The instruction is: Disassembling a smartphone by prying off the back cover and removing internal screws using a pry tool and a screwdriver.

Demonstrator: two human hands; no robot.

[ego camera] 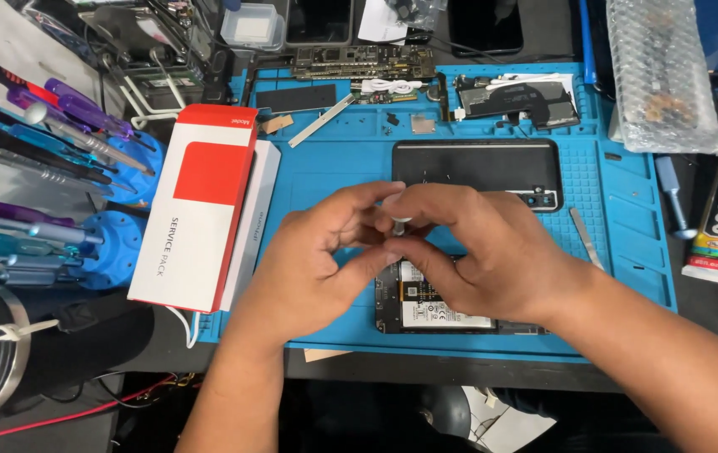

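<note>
1. Opened phone (430, 309) – lies battery side up on the blue work mat (627, 277), at its near edge, partly hidden beneath both hands; a part dropped from above could land among its exposed components.
2. Left hand (309, 260) and right hand (481, 252) – fingertips pressed together, pinching a small pale part (398, 223) held above the phone; what it is cannot be told. A slip of either pinch would likely lose it.
3. Metal pry tool (585, 238) – just beside the right wrist; a sideways sweep could knock it.
4. Black back cover (476, 168) – farther off, apart from the hands.
5. Red-and-white box (200, 210) – left; unlikely to interfere.
</note>
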